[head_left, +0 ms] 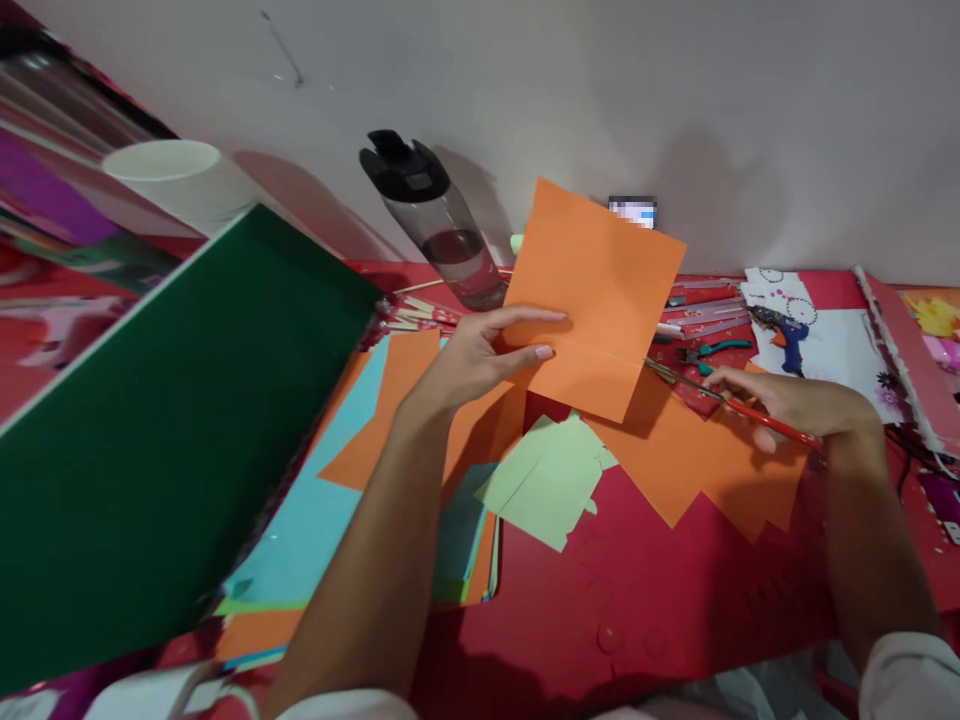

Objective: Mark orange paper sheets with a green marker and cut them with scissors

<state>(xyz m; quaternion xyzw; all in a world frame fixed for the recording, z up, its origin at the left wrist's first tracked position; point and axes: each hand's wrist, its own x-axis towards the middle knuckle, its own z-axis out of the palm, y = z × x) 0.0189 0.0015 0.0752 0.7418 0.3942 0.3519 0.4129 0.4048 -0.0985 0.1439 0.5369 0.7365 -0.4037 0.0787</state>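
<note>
A creased sheet of orange paper (600, 270) is held up above the table in my left hand (487, 350), thumb on the near face beside the fold line. My right hand (780, 405) grips red-handled scissors (772, 422), whose blades meet the sheet's right edge at the crease. Whether the blades are parted there is too small to tell. More orange paper pieces (675, 465) lie under the scissors. Pale green paper pieces (544, 475) rest below the sheet. By my left forearm is a stack of blue and orange paper (315, 535).
A dark green board (172, 420) leans on the left, near a white cup (176, 180). A water bottle (450, 235) stands by the wall. Pliers (720, 350), a blue glue gun (791, 335) and glue sticks (705, 315) lie at the back right of the red table (637, 610).
</note>
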